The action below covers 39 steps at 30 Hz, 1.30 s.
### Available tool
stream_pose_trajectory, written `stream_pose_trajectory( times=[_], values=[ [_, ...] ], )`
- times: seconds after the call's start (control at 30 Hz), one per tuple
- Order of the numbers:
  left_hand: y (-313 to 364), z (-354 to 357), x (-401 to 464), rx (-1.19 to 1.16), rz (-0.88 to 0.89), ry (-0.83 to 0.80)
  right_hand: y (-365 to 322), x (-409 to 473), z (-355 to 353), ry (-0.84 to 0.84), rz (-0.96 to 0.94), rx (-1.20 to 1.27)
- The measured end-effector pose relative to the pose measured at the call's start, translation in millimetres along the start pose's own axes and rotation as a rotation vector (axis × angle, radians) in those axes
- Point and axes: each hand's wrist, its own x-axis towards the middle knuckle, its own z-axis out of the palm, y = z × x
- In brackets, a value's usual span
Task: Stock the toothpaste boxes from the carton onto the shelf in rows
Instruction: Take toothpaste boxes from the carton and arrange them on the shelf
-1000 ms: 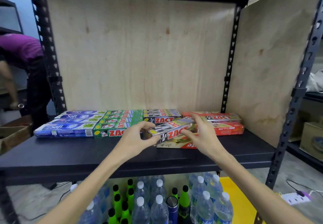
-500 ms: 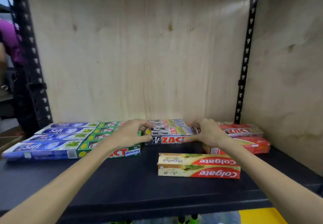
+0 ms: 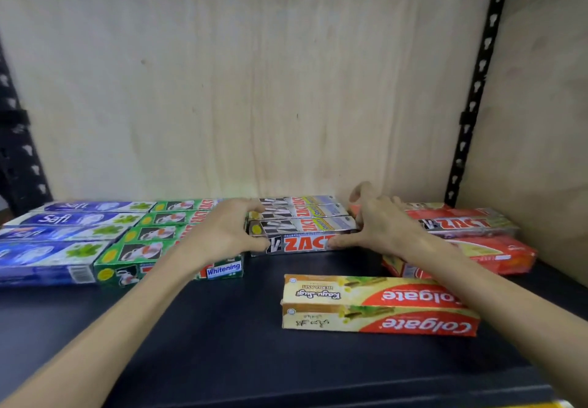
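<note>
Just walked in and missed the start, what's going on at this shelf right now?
A person is stocking toothpaste boxes on a black shelf. The left hand and right hand hold the ends of a silver Zact box at the front of its row. A yellow Colgate box lies apart, nearer the front edge.

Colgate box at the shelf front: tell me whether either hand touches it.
Apart. The head view shows bare shelf between the Colgate box and both hands: left hand and right hand grip the front black Zact box.

Shop stockroom — black slotted-steel shelf [image 3: 222, 344], plywood backing [image 3: 254, 89], branded toothpaste boxes [image 3: 302, 226] laid in rows.
</note>
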Motion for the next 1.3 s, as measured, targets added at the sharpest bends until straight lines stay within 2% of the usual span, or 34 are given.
stream_pose_trajectory(
  times=[0.2,0.5,0.8,0.9,1.07,1.2,1.3],
  values=[
    [-10,-6,5,-0.075,-0.029,-0.055,-1,-2,4,0.018,-0.018,-0.016],
    [-13,-7,-2,-0.183,-0.033,-0.04,14,-15,2,0.057,0.001,0.033],
    [54,26,-15,-0.426,0.119,0.18,35,-48,-20,0.243,0.014,0.139],
    [86,46,-10,-0.391,0.132,0.188,52,-66,-30,0.291,0.094,0.096],
    [133,64,9,-0.315,0.151,0.093,97,-91,-41,0.381,0.303,-0.046],
    [166,78,31,-0.326,0.129,0.034,119,-94,-43,0.295,0.476,-0.121],
    [181,93,40,-0.366,0.061,-0.011,124,-90,-42,0.24,0.535,-0.118]
  ],
)
